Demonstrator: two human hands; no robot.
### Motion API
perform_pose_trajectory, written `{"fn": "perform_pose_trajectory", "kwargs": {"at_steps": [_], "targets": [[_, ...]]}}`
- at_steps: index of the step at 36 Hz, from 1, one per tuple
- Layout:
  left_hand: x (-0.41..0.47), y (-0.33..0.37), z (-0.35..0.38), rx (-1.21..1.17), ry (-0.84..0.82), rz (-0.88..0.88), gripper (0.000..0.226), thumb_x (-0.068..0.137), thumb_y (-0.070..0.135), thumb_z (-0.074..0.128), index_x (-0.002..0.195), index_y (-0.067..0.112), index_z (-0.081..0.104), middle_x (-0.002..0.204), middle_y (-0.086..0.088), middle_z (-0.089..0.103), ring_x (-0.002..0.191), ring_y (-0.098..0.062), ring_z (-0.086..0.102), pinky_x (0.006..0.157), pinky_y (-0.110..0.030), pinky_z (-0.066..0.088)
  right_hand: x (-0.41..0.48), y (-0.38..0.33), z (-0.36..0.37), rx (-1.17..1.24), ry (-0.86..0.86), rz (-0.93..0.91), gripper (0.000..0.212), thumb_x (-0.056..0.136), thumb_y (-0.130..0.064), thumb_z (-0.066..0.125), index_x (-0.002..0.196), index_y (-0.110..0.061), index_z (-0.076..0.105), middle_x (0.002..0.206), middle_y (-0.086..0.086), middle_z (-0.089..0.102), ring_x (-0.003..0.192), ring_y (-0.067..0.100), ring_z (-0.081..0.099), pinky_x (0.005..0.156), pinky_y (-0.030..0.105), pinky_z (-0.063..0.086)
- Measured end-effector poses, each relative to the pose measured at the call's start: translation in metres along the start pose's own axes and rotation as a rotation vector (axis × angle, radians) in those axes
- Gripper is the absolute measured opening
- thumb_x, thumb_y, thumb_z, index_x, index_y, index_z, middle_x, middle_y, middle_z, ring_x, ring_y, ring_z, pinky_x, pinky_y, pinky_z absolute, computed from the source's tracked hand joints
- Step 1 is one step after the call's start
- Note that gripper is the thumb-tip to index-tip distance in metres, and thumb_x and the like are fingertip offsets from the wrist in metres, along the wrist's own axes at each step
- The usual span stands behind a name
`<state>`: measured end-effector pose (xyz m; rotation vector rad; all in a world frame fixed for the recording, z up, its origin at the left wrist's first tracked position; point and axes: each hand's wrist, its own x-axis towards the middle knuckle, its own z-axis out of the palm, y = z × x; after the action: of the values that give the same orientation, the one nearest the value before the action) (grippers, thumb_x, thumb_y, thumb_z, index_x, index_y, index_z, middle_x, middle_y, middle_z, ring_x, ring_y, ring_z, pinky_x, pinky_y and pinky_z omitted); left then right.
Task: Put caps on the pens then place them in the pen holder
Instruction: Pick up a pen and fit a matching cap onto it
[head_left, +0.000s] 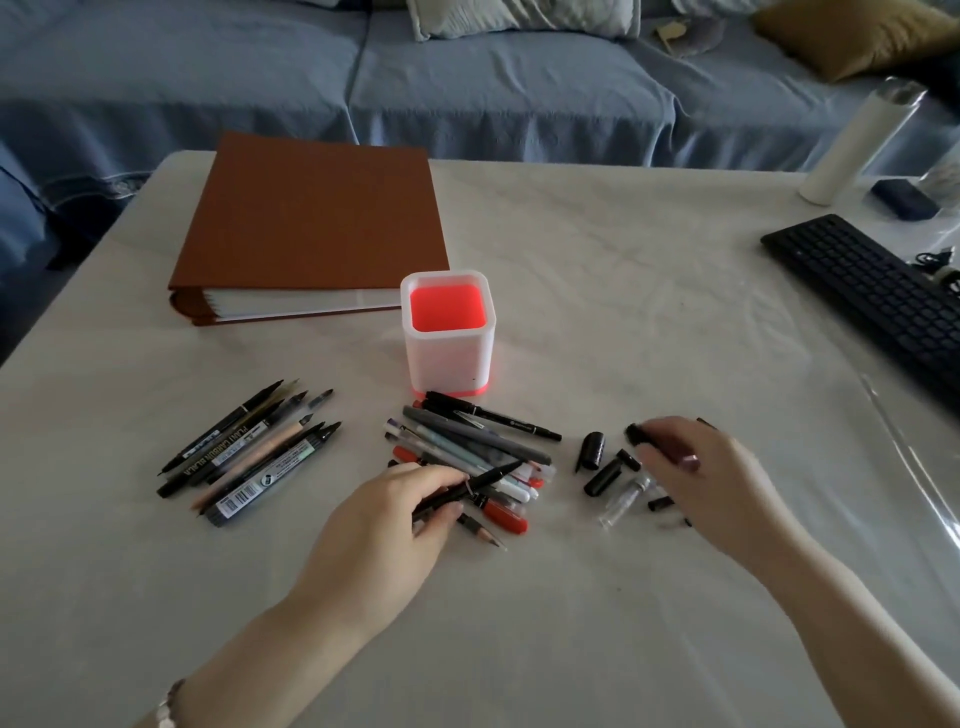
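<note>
**Pens awaited their caps as the holder stood empty**

A row of uncapped pens (249, 452) lay at the left of the cloth-covered worktop (623, 312), in front of a brown binder (311, 223); the white pen holder (447, 358), red inside, stood upright near the middle with no pen in it; just in front of it sprawled a mixed pile of pens (467, 441), touching and crossing one another. The left grip (384, 525) was curled round a slim black pen (488, 478), held at a slant over the near edge of that pile with its tip pointing right; further right, loose caps (608, 473) lay scattered, most of them black and one a clear cap (621, 501); the right grip (711, 483) hovered over them, fingers pinched on a dark cap (636, 434), though blur softened the detail. A black keyboard (872, 296) sat at the far right edge.

The pens looked light and stiff, with smooth barrels likely to roll or slip; a hold at mid-barrel, clear of the inked tip, seemed safest. The caps were small and probably best pinched at the closed end, leaving the open mouth to meet the tip; a straight push along the barrel should seat one. The holder appeared light too, so pens would be better lowered in than dropped against its wall.
</note>
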<state>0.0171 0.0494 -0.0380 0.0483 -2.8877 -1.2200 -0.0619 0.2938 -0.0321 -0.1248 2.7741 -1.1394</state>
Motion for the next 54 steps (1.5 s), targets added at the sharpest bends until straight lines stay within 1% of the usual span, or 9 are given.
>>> {"fn": "perform_pose_trajectory", "kwargs": {"at_steps": [4,15,20,28,34,43,48,51,54], "targets": [[-0.002,-0.002,-0.004,-0.019,-0.025,0.034,0.029,0.082,0.012,0.063,0.102,0.033,0.067,0.087,0.030,0.057,0.091,0.009,0.054,0.068,-0.001,0.039,-0.022,-0.032,0.008,0.127,-0.164,-0.168,0.030,0.087,-0.019,0.056,0.086,-0.049,0.057,0.089,-0.037,0.062,0.080,-0.009,0.059,0.069,0.004,0.041],[-0.009,0.002,-0.010,-0.016,-0.045,0.092,0.025,0.086,0.018,0.060,0.104,0.035,0.065,0.088,0.023,0.058,0.089,0.004,0.054,0.068,-0.003,0.039,-0.027,-0.050,0.015,0.034,-0.197,-0.313,0.025,0.086,-0.021,0.057,0.092,-0.045,0.060,0.085,-0.016,0.065,0.080,0.002,0.054,0.068,0.010,0.040],[-0.009,0.006,-0.011,-0.061,-0.047,0.165,0.036,0.080,0.025,0.055,0.108,0.048,0.049,0.092,0.029,0.059,0.090,0.006,0.057,0.073,-0.007,0.043,-0.027,-0.052,0.023,0.026,-0.281,-0.343,0.025,0.087,-0.022,0.057,0.095,-0.046,0.060,0.104,-0.027,0.056,0.090,0.001,0.053,0.074,0.010,0.039],[-0.009,0.011,-0.017,-0.079,-0.065,0.287,0.022,0.079,0.045,0.049,0.100,0.046,0.055,0.083,0.034,0.058,0.078,0.018,0.053,0.067,0.002,0.034,-0.031,-0.056,0.027,0.084,-0.331,-0.377,0.024,0.086,-0.021,0.058,0.088,-0.045,0.059,0.090,-0.032,0.058,0.084,-0.005,0.054,0.072,0.005,0.037],[-0.012,0.015,-0.013,-0.056,-0.042,0.324,0.025,0.081,0.042,0.047,0.100,0.031,0.058,0.100,0.015,0.055,0.075,0.015,0.052,0.065,0.006,0.031,-0.034,-0.052,0.039,0.103,-0.241,-0.487,0.019,0.083,-0.036,0.051,0.101,-0.035,0.058,0.089,-0.025,0.061,0.083,-0.003,0.054,0.073,0.006,0.038],[-0.007,0.015,-0.011,-0.073,-0.190,0.219,0.020,0.081,0.020,0.054,0.093,0.029,0.066,0.063,0.031,0.054,0.065,0.015,0.051,0.061,-0.001,0.034,-0.034,-0.046,0.040,-0.035,-0.180,-0.659,0.023,0.086,-0.027,0.048,0.096,-0.018,0.066,0.078,-0.006,0.064,0.077,0.000,0.050,0.074,0.007,0.038],[-0.010,0.011,-0.004,0.091,-0.238,0.212,0.038,0.083,0.024,0.038,0.114,0.035,0.056,0.092,0.009,0.065,0.082,-0.010,0.061,0.073,-0.031,0.049,-0.035,-0.035,0.045,-0.040,-0.334,-0.449,0.028,0.086,-0.036,0.054,0.114,-0.034,0.057,0.089,-0.023,0.057,0.086,-0.002,0.050,0.077,0.010,0.039],[-0.006,0.007,-0.002,0.113,-0.189,0.082,0.035,0.093,0.013,0.039,0.120,0.032,0.051,0.098,0.007,0.064,0.086,-0.013,0.060,0.073,-0.024,0.046,-0.033,-0.017,0.045,-0.204,-0.318,-0.280,0.049,0.085,-0.032,0.058,0.129,-0.040,0.037,0.090,-0.021,0.055,0.081,0.003,0.049,0.075,0.018,0.043],[0.002,0.004,-0.005,-0.095,-0.055,-0.117,0.015,0.090,0.016,0.050,0.090,0.031,0.054,0.085,0.007,0.067,0.075,-0.001,0.060,0.068,-0.014,0.044,-0.027,0.004,0.033,-0.264,-0.133,-0.175,0.031,0.084,-0.017,0.058,0.113,-0.029,0.058,0.082,-0.018,0.052,0.075,0.004,0.049,0.066,0.012,0.038]]}}
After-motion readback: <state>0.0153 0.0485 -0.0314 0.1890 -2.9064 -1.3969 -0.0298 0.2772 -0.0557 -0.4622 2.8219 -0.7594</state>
